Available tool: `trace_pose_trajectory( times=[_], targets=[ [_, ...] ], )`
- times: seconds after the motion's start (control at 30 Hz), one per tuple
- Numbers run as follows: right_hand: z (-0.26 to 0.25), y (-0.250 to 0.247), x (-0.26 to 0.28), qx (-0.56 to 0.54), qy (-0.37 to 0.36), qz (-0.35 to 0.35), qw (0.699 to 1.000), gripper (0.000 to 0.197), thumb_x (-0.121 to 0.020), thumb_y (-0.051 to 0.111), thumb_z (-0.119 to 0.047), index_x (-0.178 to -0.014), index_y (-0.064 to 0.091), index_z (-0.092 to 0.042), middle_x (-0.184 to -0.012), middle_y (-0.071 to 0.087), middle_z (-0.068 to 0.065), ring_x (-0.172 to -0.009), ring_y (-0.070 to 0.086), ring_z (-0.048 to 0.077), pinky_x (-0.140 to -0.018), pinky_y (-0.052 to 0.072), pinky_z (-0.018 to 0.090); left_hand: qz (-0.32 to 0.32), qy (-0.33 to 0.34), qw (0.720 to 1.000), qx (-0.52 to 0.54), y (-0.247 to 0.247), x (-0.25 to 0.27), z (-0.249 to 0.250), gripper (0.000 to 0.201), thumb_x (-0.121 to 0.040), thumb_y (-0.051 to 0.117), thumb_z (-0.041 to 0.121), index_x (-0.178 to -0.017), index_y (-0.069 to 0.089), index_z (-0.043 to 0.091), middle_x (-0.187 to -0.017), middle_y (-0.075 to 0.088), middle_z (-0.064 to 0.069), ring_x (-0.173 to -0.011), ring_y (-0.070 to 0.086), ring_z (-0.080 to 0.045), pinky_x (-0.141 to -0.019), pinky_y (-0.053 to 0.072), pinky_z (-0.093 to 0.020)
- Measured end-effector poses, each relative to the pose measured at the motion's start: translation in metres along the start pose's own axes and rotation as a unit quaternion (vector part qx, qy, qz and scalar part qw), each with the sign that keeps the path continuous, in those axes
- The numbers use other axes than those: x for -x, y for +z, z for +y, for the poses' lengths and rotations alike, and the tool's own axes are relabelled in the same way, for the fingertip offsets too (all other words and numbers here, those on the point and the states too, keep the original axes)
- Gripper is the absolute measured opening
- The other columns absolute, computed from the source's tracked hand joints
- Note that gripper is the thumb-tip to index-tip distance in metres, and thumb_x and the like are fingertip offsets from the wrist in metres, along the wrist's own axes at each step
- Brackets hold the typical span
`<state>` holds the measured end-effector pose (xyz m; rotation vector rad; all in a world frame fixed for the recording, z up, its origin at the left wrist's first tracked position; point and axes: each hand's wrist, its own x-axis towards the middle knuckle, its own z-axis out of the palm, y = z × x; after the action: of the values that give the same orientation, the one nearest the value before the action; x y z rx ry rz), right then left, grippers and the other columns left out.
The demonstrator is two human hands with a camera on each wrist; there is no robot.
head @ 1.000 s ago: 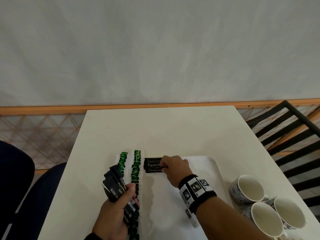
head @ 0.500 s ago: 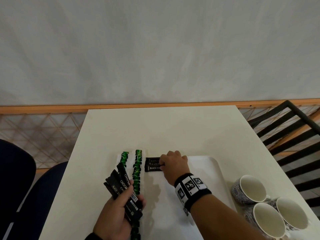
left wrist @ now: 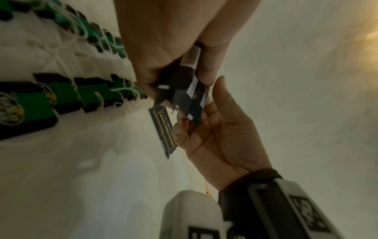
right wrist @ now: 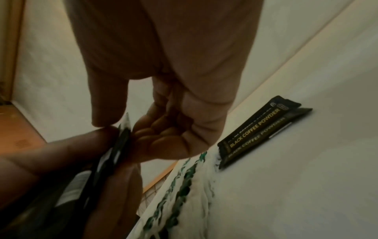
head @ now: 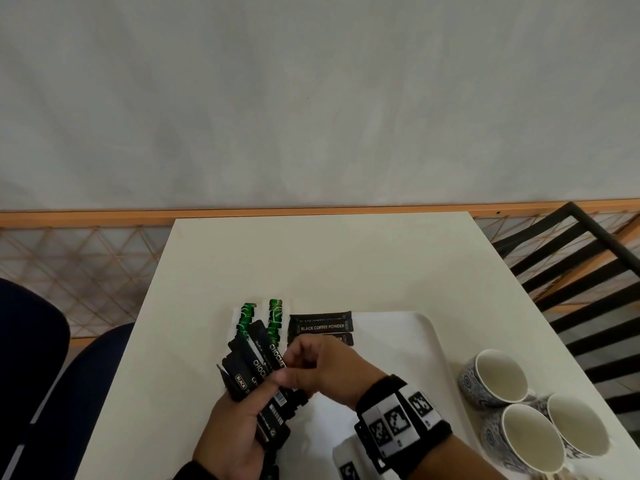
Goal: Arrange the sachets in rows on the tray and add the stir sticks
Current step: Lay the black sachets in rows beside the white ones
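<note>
My left hand (head: 266,393) grips a fan of black sachets (head: 254,362) over the tray's left part. My right hand (head: 301,358) has come up against the fan, and its thumb and curled fingers pinch one sachet (left wrist: 196,103) by its end; the right wrist view shows that edge (right wrist: 125,129) between them. Two black coffee powder sachets (head: 322,327) lie side by side on the white tray (head: 408,344), near its far edge. Two rows of green-tagged tea bags (head: 275,315) run down the tray's left side. No stir sticks are in view.
Three empty patterned cups (head: 498,379) stand on the white table (head: 329,265) right of the tray. A black slatted chair (head: 588,271) is beyond the table's right edge, a dark blue seat (head: 79,393) at its left.
My right hand let go of the black sachets laid on the tray and drew back to the fan in my left hand, where it now pinches one. The left hand shifted slightly right.
</note>
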<state>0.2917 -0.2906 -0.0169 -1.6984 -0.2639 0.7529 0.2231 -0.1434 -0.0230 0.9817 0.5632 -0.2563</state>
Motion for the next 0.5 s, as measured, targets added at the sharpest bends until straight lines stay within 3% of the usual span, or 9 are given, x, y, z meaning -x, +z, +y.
trace_pose_trajectory(
  times=[0.07,0.13,0.23,0.33,0.4,0.5],
  targets=[
    [0.002,0.001,0.004,0.013,-0.005,0.010,1.000,0.020,-0.082,0.078,-0.022,-0.083,0.058,-0.018,-0.070,0.064,-0.004,-0.062,0.059,0.010,-0.062,0.053,0.025,0.003,-0.015,1.000,-0.003,-0.001,0.000,-0.002,0.042,-0.076,0.065,0.011,-0.118,0.062,0.004,-0.105,0.069,-0.026,-0.095,0.068,-0.042,-0.082,0.052,-0.048],
    [0.005,0.001,0.007,0.034,-0.003,0.025,0.999,0.022,-0.081,0.077,-0.020,-0.079,0.054,-0.020,-0.073,0.068,0.008,-0.064,0.061,0.016,-0.064,0.052,0.031,0.011,-0.030,0.999,-0.010,-0.002,-0.001,-0.003,0.042,-0.074,0.068,0.011,-0.114,0.064,0.002,-0.104,0.069,-0.028,-0.094,0.066,-0.045,-0.084,0.052,-0.049],
    [0.011,-0.001,0.010,0.027,0.033,0.038,0.998,0.025,-0.082,0.070,-0.010,-0.079,0.046,-0.017,-0.084,0.071,0.023,-0.064,0.065,0.020,-0.055,0.050,0.027,0.030,-0.027,0.999,-0.026,-0.001,-0.002,-0.004,0.033,-0.074,0.069,0.009,-0.105,0.068,-0.003,-0.087,0.069,-0.024,-0.080,0.063,-0.038,-0.070,0.052,-0.042],
    [0.019,-0.010,0.008,0.167,0.038,0.087,0.981,0.024,-0.080,0.067,-0.012,-0.078,0.045,-0.021,-0.081,0.068,0.007,-0.065,0.061,0.011,-0.062,0.052,0.029,0.053,-0.016,0.998,-0.019,-0.002,-0.002,-0.003,0.020,-0.083,0.065,0.003,-0.100,0.067,-0.008,-0.076,0.064,-0.018,-0.072,0.058,-0.030,-0.062,0.053,-0.037],
    [0.026,-0.020,0.004,0.263,0.038,0.118,0.957,0.024,-0.082,0.067,-0.018,-0.077,0.046,-0.026,-0.080,0.058,-0.008,-0.065,0.052,0.004,-0.057,0.043,0.016,0.065,-0.014,0.998,-0.018,-0.004,-0.003,-0.002,0.017,-0.084,0.064,0.002,-0.098,0.068,-0.008,-0.072,0.065,-0.016,-0.072,0.058,-0.030,-0.067,0.052,-0.039],
    [0.037,-0.032,-0.004,0.327,0.032,0.143,0.934,0.019,-0.087,0.065,-0.021,-0.079,0.050,-0.029,-0.088,0.057,-0.011,-0.078,0.054,0.006,-0.060,0.037,0.011,0.064,-0.013,0.998,-0.012,-0.007,-0.005,-0.003,0.017,-0.084,0.063,0.002,-0.096,0.068,-0.008,-0.067,0.065,-0.015,-0.070,0.058,-0.030,-0.071,0.050,-0.042]
  ],
)
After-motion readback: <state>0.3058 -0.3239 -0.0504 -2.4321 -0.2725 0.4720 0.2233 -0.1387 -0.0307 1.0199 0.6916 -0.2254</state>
